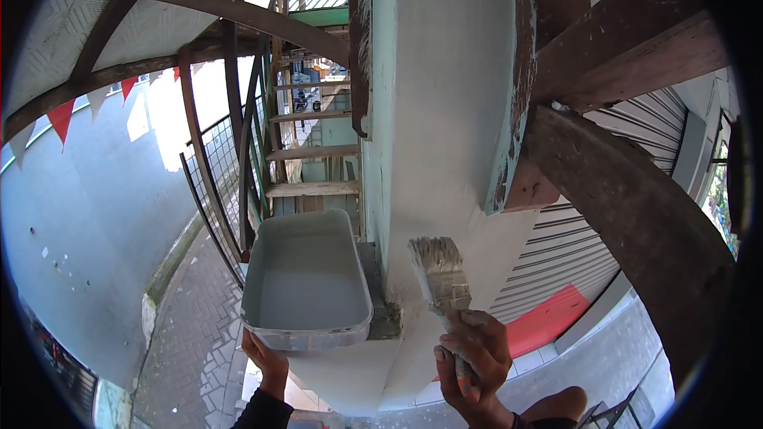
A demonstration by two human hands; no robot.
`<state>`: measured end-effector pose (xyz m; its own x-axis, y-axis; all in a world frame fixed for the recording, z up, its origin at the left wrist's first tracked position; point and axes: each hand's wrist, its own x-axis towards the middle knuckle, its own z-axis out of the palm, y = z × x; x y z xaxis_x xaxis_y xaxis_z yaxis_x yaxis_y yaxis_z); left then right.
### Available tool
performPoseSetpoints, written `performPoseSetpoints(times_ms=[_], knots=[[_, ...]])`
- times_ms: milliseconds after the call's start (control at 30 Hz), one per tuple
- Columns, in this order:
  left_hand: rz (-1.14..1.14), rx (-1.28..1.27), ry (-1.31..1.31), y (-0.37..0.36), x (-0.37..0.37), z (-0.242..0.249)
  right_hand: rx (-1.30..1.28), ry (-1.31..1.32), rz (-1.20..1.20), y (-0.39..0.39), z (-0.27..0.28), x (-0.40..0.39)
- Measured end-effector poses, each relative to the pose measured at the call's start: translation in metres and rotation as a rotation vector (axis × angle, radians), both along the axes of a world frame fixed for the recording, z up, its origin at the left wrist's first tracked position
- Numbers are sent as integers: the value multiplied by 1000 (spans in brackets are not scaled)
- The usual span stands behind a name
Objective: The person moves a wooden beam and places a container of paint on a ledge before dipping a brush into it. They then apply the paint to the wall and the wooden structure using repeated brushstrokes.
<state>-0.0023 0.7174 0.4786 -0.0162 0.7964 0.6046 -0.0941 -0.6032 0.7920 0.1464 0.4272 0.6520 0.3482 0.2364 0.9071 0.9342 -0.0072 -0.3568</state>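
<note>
My right hand [474, 357] is closed round the handle of a paintbrush [447, 272]. Its bristles point up, caked with grey-white paint, in front of a pale painted post [445, 111]. To the left, a clear plastic tub [310, 339] with rounded corners holds a pool of grey paint [310, 270]. My left hand [269, 362] grips the tub at its near left corner, with the fingers partly hidden behind and under it. The tub's right side overlaps a rough grey ledge [387, 322] at the side of the post.
Dark wooden beams [628, 199] jut out from the post on the right. Wooden stairs [314, 188] rise behind the tub, beside a metal railing [214, 191]. Far below left lies a paved lane [179, 349] along a pale blue wall [87, 230]. A ribbed shutter [548, 258] stands at right.
</note>
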Motion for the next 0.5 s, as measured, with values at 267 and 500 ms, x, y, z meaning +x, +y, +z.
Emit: performPoseSetpoints(times_ms=[267,500], knots=[[119,48,4,7,2,-16,71,86,123,-10,1,14],[36,36,82,5,-6,-6,6,-162,-10,10,0,43]])
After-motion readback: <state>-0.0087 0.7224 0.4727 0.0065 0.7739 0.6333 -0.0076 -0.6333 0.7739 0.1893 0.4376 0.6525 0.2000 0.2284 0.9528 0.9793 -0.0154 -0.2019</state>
